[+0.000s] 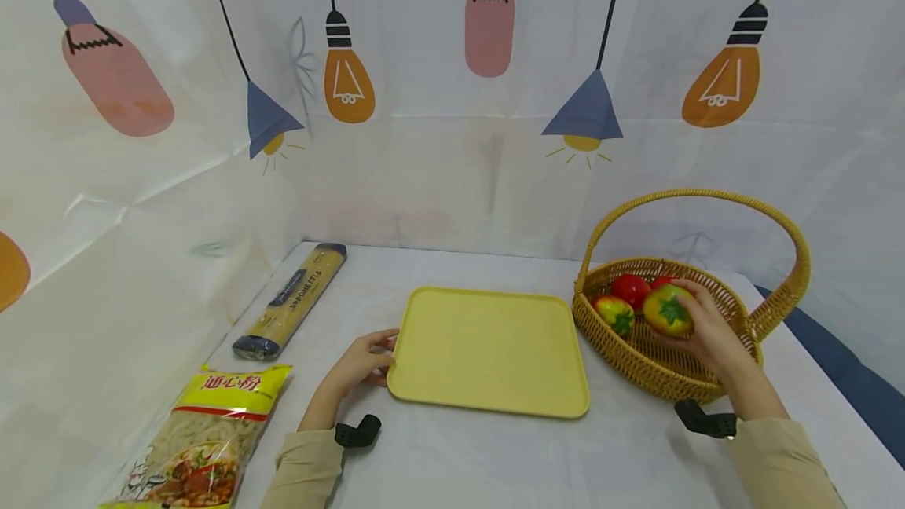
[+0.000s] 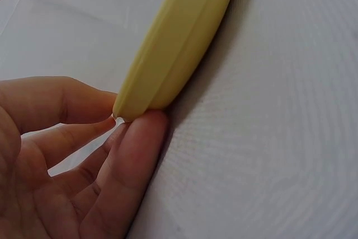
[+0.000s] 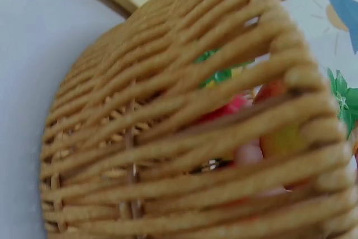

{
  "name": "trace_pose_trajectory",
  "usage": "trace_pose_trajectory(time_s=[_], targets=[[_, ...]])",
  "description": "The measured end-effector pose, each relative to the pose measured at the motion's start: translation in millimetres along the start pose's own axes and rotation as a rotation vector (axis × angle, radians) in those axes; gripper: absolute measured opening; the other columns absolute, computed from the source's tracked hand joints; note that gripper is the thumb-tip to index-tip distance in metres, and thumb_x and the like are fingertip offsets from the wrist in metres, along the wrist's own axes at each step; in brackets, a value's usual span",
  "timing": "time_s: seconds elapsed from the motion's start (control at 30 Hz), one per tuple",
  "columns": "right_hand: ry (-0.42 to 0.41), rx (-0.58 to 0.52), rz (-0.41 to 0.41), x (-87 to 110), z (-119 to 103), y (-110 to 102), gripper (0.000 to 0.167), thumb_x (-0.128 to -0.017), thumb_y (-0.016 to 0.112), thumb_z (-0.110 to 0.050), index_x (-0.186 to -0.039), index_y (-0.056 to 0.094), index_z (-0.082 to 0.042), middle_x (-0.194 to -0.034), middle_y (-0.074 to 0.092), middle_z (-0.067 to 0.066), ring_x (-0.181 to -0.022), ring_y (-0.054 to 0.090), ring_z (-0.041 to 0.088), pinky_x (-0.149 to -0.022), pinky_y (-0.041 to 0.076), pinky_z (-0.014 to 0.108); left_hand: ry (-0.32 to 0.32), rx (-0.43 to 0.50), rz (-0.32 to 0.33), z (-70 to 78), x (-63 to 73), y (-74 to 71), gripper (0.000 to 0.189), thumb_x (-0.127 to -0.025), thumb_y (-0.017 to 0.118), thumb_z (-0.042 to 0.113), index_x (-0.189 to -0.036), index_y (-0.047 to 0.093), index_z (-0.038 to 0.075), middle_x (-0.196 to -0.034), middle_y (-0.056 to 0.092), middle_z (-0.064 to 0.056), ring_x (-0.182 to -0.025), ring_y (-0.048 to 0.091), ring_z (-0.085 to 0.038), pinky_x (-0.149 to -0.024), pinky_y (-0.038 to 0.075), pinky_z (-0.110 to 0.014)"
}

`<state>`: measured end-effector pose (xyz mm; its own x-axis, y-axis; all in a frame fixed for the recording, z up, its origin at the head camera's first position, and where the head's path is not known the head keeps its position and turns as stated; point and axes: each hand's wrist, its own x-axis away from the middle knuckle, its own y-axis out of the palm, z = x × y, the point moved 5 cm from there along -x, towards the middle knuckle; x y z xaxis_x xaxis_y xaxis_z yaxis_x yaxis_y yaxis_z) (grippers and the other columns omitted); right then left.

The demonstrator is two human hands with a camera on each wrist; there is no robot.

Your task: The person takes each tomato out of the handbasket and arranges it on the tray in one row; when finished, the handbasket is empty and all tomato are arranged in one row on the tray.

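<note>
A yellow rectangular tray [image 1: 488, 352] lies in the middle of the white table. My left hand [image 1: 364, 360] holds its left edge; in the left wrist view the fingertips meet the tray's rim [image 2: 179, 37] from both sides. At the right, my right hand [image 1: 714, 332] reaches into a wicker basket [image 1: 636, 364] and grips a yellow-green and red tomato [image 1: 668, 311] with a leafy green top. Beside it in the basket lie a red tomato [image 1: 630, 290] and a smaller yellow-red one [image 1: 613, 314]. In the right wrist view the basket's wall [image 3: 168, 99] hides most of the hand.
A spaghetti pack [image 1: 293, 301] lies at the back left. Nearer me is a bag of macaroni [image 1: 205, 446]. The basket's tall arched handle [image 1: 696, 193] rises over its contents. Behind the table hangs a white cloth [image 1: 424, 171] printed with lamps.
</note>
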<state>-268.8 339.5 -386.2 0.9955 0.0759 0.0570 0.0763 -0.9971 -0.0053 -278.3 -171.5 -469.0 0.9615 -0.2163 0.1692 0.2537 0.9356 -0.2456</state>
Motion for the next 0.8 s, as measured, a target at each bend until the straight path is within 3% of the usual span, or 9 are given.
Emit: trace_pose_trajectory(time_s=[0.13, 0.2, 0.33, 0.43, 0.6, 0.8], targets=[[-0.02, -0.106, -0.023, 0.0, -3.7, 4.1, 0.03, -0.098, 0.04, -0.031, -0.125, 0.028, -0.036, -0.118, 0.024, -0.005, -0.096, 0.045, 0.008, -0.075, 0.055, 0.035, 0.0, 0.001, -0.002, 1.3, 1.2, 0.0, 0.061, -0.076, 0.059, -0.001, -0.135, 0.041, -0.004, -0.113, 0.047, -0.021, -0.071, 0.057, -0.018, -0.056, 0.056, -0.035], [-0.031, -0.127, -0.034, 0.0, -5.1, 7.3, 0.041, -0.097, 0.045, -0.018, -0.127, 0.025, -0.036, -0.12, 0.02, -0.002, -0.096, 0.045, 0.008, -0.076, 0.055, 0.034, -0.001, -0.001, -0.004, 1.6, 1.8, 0.0, 0.061, -0.077, 0.059, -0.001, -0.135, 0.041, -0.004, -0.114, 0.047, -0.021, -0.071, 0.057, -0.017, -0.055, 0.056, -0.034], [-0.043, -0.015, -0.018, 0.3, -4.9, 11.3, 0.08, -0.085, 0.061, 0.001, -0.134, 0.012, -0.038, -0.123, 0.013, 0.004, -0.1, 0.038, 0.009, -0.077, 0.053, 0.024, -0.006, -0.012, -0.007, 0.3, 0.6, 0.1, 0.06, -0.078, 0.058, -0.002, -0.136, 0.04, -0.005, -0.114, 0.047, -0.021, -0.071, 0.057, -0.018, -0.055, 0.056, -0.034], [-0.056, 0.078, 0.009, 1.2, -4.4, 13.1, 0.091, -0.081, 0.065, 0.003, -0.137, 0.005, -0.036, -0.123, 0.013, 0.003, -0.101, 0.034, 0.009, -0.076, 0.05, 0.016, -0.012, -0.02, -0.005, -1.8, -1.4, 0.4, 0.06, -0.079, 0.057, -0.003, -0.136, 0.039, -0.006, -0.115, 0.047, -0.022, -0.072, 0.057, -0.018, -0.055, 0.056, -0.034], [-0.079, 0.056, 0.026, 3.6, -6.5, 17.2, 0.09, -0.081, 0.065, 0.003, -0.138, 0.005, -0.031, -0.119, 0.018, -0.003, -0.099, 0.036, 0.007, -0.075, 0.051, 0.016, -0.013, -0.014, -0.012, -2.2, -0.6, 0.9, 0.06, -0.079, 0.057, -0.002, -0.136, 0.039, -0.006, -0.115, 0.046, -0.022, -0.072, 0.057, -0.018, -0.056, 0.056, -0.034], [-0.108, -0.031, 0.013, 2.3, -11.0, 23.7, 0.082, -0.085, 0.061, 0.003, -0.137, 0.003, -0.023, -0.117, 0.021, 0.002, -0.093, 0.049, 0.005, -0.073, 0.055, 0.026, -0.008, 0.005, -0.013, 0.0, -0.5, 0.6, 0.06, -0.078, 0.057, -0.001, -0.136, 0.04, -0.003, -0.115, 0.046, -0.021, -0.073, 0.057, -0.018, -0.057, 0.056, -0.034]])
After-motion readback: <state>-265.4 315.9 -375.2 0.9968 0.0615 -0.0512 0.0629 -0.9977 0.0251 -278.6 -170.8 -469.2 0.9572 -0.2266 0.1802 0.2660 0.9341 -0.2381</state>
